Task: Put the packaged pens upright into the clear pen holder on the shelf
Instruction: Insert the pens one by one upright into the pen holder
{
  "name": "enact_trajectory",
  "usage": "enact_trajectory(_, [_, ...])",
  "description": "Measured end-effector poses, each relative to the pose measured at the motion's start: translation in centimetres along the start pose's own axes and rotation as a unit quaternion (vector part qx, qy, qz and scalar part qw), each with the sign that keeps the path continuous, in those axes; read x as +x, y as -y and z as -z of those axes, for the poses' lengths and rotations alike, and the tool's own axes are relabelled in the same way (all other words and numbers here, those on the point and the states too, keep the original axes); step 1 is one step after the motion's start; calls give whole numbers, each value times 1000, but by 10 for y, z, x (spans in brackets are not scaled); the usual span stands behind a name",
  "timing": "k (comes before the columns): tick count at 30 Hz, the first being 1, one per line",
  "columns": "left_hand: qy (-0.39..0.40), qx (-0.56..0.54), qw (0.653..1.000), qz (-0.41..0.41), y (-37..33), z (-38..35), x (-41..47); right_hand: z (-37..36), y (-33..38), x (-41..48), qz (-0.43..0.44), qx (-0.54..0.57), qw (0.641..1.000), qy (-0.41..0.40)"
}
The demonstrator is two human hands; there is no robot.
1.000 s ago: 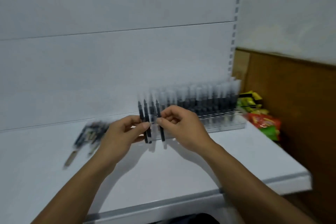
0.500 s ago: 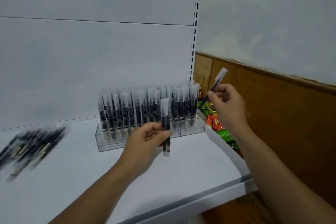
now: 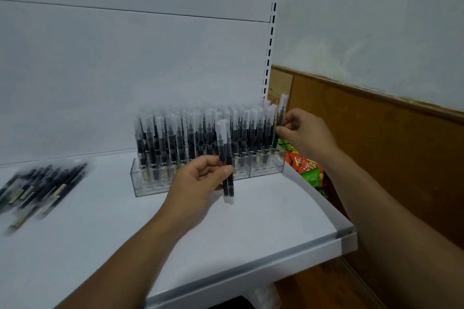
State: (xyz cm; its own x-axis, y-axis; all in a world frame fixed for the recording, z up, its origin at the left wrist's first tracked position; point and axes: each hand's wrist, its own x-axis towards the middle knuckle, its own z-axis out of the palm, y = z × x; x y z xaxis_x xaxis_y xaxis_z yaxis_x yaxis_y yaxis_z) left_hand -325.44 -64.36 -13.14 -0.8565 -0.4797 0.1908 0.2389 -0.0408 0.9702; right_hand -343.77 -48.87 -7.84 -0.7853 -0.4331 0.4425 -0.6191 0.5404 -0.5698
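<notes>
Pens in the left hand (image 3: 198, 180): looks like two packaged pens (image 3: 228, 170), pinched between thumb and fingers and held upright in front of the clear pen holder (image 3: 148, 187), above the shelf (image 3: 251, 228) and not touching it. Right hand (image 3: 305, 133) pinches a single packaged pen (image 3: 281, 118) at the holder's right end, nearly upright with a slight tilt. Its lower end sits by the last slots; can't tell if it's seated. Holder stands at the back right of the shelf, packed with upright packaged pens in rows. Loose pile of packaged pens (image 3: 42, 188) lies flat on the shelf's left side, well apart from the holder, blurred. Red and green snack packets (image 3: 305, 169) sit just past the shelf's right edge, against a brown wood-panel wall (image 3: 389, 153).
</notes>
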Motion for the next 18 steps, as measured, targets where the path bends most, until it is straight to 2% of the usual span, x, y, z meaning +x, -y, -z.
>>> enact_trajectory(2, [2,-4,1000,-2,0,0,0,-7,-3,-3,-14,-25,999,40])
enact_trajectory(10, [11,14,1000,-10,2,0,0,-9,1,-10,-61,-3,997,39])
enact_trajectory(13, [17,24,999,-15,1,-1,0,-6,0,-26,-67,5,998,-14])
enact_trajectory(15, [23,46,998,-23,1,-2,0,-6,5,-46,-62,53,995,-56])
enact_trajectory(16, [23,56,998,-26,1,-2,1,-8,9,-58,-51,90,994,-44])
enact_trajectory(18, [20,62,997,-31,2,-3,2,-15,24,-78,-30,155,987,29])
